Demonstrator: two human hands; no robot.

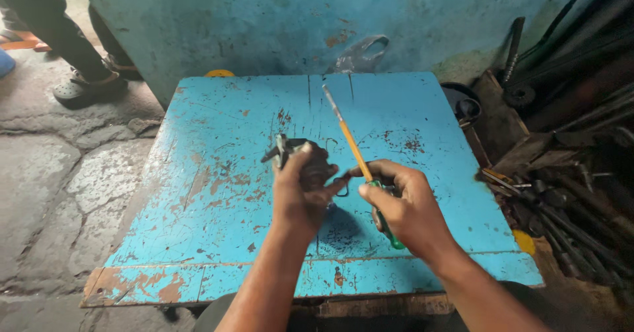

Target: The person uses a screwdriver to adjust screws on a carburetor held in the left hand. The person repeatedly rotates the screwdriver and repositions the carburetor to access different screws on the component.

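Observation:
My left hand is closed around a small dark metal part with a lever-like piece sticking out to the left, held just above a worn blue wooden table. My right hand grips a screwdriver by its green handle. Its orange-and-metal shaft points up and away over the table. The fingertips of both hands meet near a small wire-like loop beside the part.
A person's legs and sandalled feet stand at the upper left on cracked concrete. A blue wall backs the table. Metal rods, tools and scrap pile up on the right; a dark round container sits there too.

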